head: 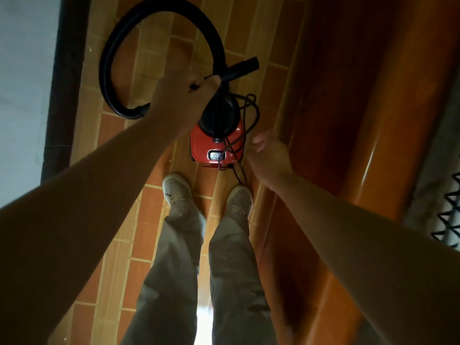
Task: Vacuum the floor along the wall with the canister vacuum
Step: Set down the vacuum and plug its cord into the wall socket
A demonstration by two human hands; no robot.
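Observation:
A red canister vacuum with a black top stands on the tiled floor just ahead of my feet. Its black hose loops out to the left and back round to a black nozzle end. My left hand is raised above the canister and grips the hose just behind that nozzle; something thin and black shows between its fingers. A tangled black power cord lies over the canister's right side. My right hand, fingers curled, pinches the cord beside the canister.
A white wall with a dark skirting board runs along the left. Orange-brown tile floor stretches ahead. Glossy wooden panelling fills the right, with patterned fabric at the far right edge. My shoes stand behind the vacuum.

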